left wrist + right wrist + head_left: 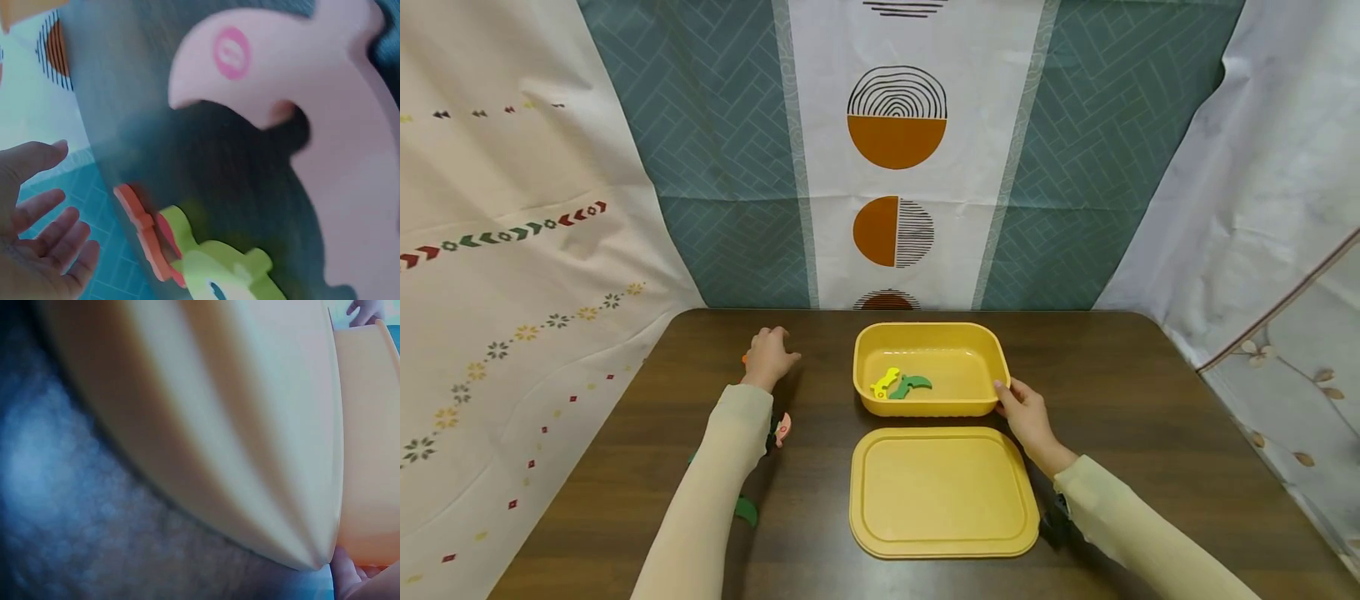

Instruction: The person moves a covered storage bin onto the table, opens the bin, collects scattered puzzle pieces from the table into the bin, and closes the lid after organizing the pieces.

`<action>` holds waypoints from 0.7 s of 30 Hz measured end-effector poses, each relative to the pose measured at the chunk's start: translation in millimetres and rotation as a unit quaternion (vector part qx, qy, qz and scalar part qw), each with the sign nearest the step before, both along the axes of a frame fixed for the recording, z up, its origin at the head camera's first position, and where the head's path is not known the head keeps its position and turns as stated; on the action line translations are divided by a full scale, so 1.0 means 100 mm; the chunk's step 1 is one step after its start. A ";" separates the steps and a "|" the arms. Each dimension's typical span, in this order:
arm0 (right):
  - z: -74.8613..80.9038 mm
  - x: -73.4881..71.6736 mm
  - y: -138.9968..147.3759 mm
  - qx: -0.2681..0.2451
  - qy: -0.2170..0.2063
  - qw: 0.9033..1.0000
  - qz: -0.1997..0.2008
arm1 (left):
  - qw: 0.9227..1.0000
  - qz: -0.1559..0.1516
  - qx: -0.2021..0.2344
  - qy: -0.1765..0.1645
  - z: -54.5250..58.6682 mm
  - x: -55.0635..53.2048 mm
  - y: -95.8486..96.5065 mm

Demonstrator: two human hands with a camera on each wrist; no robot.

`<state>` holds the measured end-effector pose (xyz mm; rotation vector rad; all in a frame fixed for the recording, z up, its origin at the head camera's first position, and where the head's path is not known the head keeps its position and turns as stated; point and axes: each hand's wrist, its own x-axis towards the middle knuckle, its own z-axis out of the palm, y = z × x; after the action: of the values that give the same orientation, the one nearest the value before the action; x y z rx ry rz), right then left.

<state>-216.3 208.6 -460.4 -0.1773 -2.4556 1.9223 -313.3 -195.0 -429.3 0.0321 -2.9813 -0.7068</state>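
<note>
My right hand (1030,421) pinches the front right corner of a yellow plastic box (931,408), thumb at the rim and fingers outside. Inside the box lie a yellow animal-shaped piece (887,382) and a green curved piece (917,383). Over the back left of the table my left hand (767,358) is spread with nothing in it. In the left wrist view, that hand's loosely bent fingers are apart from an orange piece (140,231) and a light green piece (219,269). A pink piece (350,150) with a printed ring looms close to that camera.
A flat yellow lid (943,492) lies in front of the box, its near side blurred in the right wrist view. Beside the left forearm are a pink piece (783,429) and a green piece (747,510), partly covered. A patterned cloth (730,167) hangs behind the table.
</note>
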 end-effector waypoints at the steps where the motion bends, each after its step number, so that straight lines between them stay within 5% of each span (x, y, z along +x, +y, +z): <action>1: 0.00 0.00 0.00 0.001 0.002 1.000 0.001 | 1.000 0.002 -0.001 -0.006 -0.01 0.01 -0.02; 5: -0.01 -0.01 0.00 0.001 0.003 1.000 -0.002 | 1.000 0.005 -0.009 -0.016 -0.03 0.03 -0.07; 6: -0.01 -0.01 0.01 0.002 0.002 1.000 -0.001 | 0.999 0.006 -0.015 -0.034 0.03 0.08 -0.04; 13: 0.00 0.00 0.00 0.005 0.001 1.000 -0.002 | 0.997 -0.001 -0.064 -0.050 -0.02 0.05 -0.13; 21: -0.02 -0.01 0.00 0.002 0.004 1.000 0.000 | 0.996 0.002 -0.068 -0.061 -0.08 0.04 -0.18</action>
<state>-217.2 208.8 -462.1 -0.1686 -2.4552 1.9133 -309.8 -213.4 -437.3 0.0767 -3.1365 -0.5163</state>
